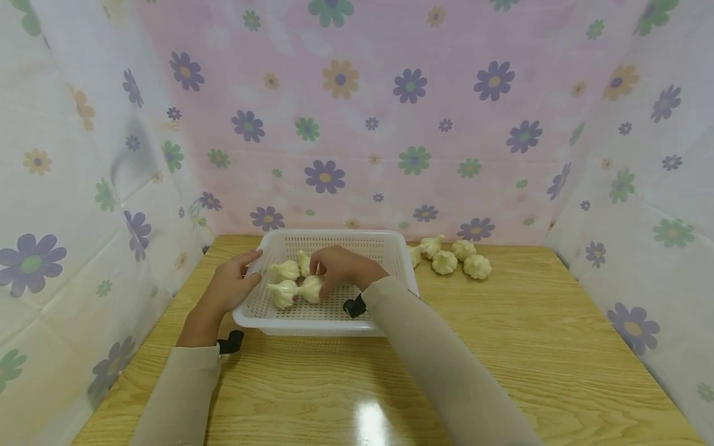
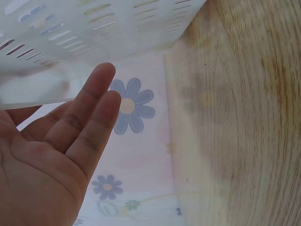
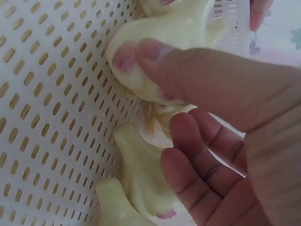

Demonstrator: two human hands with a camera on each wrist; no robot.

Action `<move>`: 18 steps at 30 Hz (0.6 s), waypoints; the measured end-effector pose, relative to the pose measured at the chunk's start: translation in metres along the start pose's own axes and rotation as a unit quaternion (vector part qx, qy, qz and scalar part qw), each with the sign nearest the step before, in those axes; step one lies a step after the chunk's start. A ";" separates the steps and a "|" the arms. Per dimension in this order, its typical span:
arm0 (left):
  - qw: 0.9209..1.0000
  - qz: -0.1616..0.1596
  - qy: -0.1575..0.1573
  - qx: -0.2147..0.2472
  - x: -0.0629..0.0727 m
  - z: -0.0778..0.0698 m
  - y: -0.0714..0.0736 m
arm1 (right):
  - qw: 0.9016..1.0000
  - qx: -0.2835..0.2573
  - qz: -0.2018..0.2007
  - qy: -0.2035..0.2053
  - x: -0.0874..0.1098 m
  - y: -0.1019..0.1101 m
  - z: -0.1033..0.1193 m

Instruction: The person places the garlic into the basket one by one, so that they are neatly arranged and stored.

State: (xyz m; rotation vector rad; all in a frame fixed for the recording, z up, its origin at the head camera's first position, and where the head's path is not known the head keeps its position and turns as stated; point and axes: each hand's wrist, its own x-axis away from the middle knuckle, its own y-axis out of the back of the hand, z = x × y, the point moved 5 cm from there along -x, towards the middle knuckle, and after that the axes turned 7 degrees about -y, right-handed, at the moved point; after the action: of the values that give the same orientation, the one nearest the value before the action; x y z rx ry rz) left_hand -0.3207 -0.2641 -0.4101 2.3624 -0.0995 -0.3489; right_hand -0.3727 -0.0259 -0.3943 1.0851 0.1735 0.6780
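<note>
A white plastic basket [image 1: 329, 324] with slotted walls stands on the wooden table, several garlic bulbs lying in its left half. My left hand [image 1: 230, 286] holds the basket's left rim; in the left wrist view, two long fingers [image 2: 96, 113] stretch along the outside of the wall. Inside the basket, my right hand [image 1: 348, 267] grips a garlic bulb [image 1: 310, 289], thumb against its pinkish base in the right wrist view. Beside it are two bulbs, one behind [image 1: 286, 271] and one in front [image 1: 282, 293]. Another bulb [image 1: 304, 263] is partly hidden by the right hand.
Several more garlic bulbs [image 1: 444, 262] lie in a group on the table right of the basket, one partly hidden by its rim. Flower-patterned cloth [image 1: 379, 124] hangs behind the table and along both sides. Wooden tabletop [image 1: 502, 347] stretches in front and to the right.
</note>
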 end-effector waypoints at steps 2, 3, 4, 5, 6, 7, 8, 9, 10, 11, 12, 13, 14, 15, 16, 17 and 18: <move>1.000 0.001 -0.001 -0.002 0.000 0.000 0.000 | 1.000 -0.004 0.000 -0.005 0.000 0.000 -0.001; 1.000 0.000 -0.001 -0.003 0.000 0.000 0.000 | 1.000 -0.005 0.001 -0.007 0.001 0.000 -0.001; 1.000 0.000 -0.001 -0.002 0.000 0.000 0.000 | 1.000 -0.006 0.002 -0.008 0.001 0.000 -0.001; 1.000 0.001 -0.001 -0.001 0.000 0.000 0.000 | 1.000 -0.007 0.004 -0.009 0.001 0.000 -0.001; 1.000 0.001 -0.002 -0.002 0.000 0.000 0.001 | 1.000 -0.008 0.005 -0.010 0.001 0.000 -0.002; 1.000 0.002 -0.002 -0.001 0.001 0.000 0.001 | 1.000 -0.008 0.007 -0.010 0.001 0.000 -0.002; 1.000 0.002 -0.002 0.000 0.001 -0.001 0.001 | 1.000 -0.007 0.008 -0.011 0.002 0.000 -0.002; 1.000 0.002 -0.001 0.001 0.001 -0.001 0.001 | 1.000 -0.006 0.008 -0.011 0.002 0.000 -0.002; 1.000 0.002 -0.001 0.002 0.001 -0.002 0.001 | 1.000 -0.004 0.008 -0.010 0.002 0.000 -0.002; 1.000 0.002 -0.001 0.001 0.001 -0.002 0.001 | 1.000 -0.003 0.008 -0.010 0.002 0.000 -0.002; 1.000 0.002 -0.001 0.001 0.001 -0.003 0.001 | 1.000 -0.002 0.008 -0.008 0.002 0.000 -0.002; 1.000 0.002 -0.001 0.003 0.001 -0.003 0.001 | 1.000 -0.003 0.009 -0.006 0.002 -0.001 -0.002; 1.000 0.001 0.001 0.004 0.001 -0.003 0.001 | 1.000 -0.005 0.011 -0.004 0.002 -0.001 -0.002; 1.000 0.001 0.001 0.005 0.001 -0.003 0.001 | 1.000 -0.008 0.013 0.000 0.002 -0.001 -0.001; 1.000 0.000 0.001 0.007 0.001 -0.003 0.001 | 1.000 -0.011 0.016 0.004 0.002 -0.002 0.000; 1.000 0.001 0.001 0.008 0.002 -0.004 0.001 | 1.000 -0.016 0.019 0.008 0.002 -0.002 0.000; 1.000 0.001 0.001 0.011 0.002 -0.004 0.001 | 0.999 -0.020 0.022 0.012 0.002 -0.002 0.001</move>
State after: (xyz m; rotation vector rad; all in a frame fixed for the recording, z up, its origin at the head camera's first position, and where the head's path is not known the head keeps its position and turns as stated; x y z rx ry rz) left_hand -0.3181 -0.2623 -0.4076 2.3836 -0.1056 -0.3462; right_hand -0.3695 -0.0256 -0.3954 1.0448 0.1572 0.7312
